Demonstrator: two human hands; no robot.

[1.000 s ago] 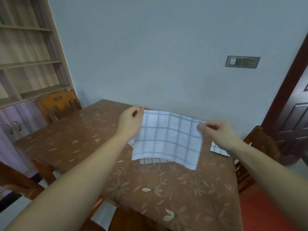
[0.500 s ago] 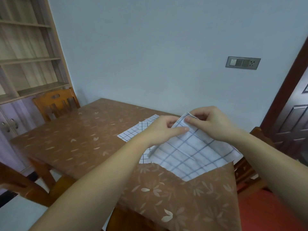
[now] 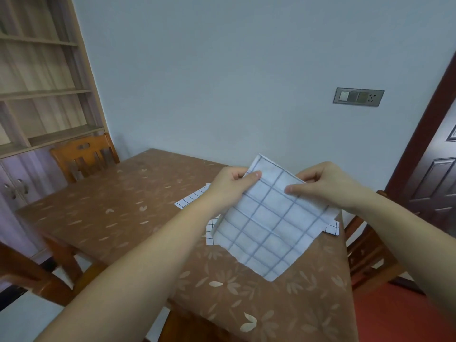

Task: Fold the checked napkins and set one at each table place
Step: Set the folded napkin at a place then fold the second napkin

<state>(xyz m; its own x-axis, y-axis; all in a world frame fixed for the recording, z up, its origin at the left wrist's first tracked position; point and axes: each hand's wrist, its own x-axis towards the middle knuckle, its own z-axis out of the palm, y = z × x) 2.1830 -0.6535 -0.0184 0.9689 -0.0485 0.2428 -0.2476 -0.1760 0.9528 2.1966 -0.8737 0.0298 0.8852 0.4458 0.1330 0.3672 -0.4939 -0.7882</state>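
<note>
A white napkin (image 3: 269, 225) with a wide blue check hangs in the air over the table's near right part, doubled over, one corner pointing down. My left hand (image 3: 230, 186) pinches its upper left edge between thumb and fingers. My right hand (image 3: 323, 185) pinches the upper right edge. Under it, more napkins (image 3: 191, 199) with a finer dark check lie flat on the brown flowered table (image 3: 111, 211); most of them are hidden by the held napkin and my arms.
A wooden chair (image 3: 84, 154) stands at the table's far left, another chair (image 3: 367, 245) at the right side, and a chair back (image 3: 27, 272) at the near left. A shelf unit fills the left wall. A dark door is at the right.
The napkin was spread wide between my hands, then my hands came together and doubled it over. Now they hold the folded top edge, slightly apart and higher.
</note>
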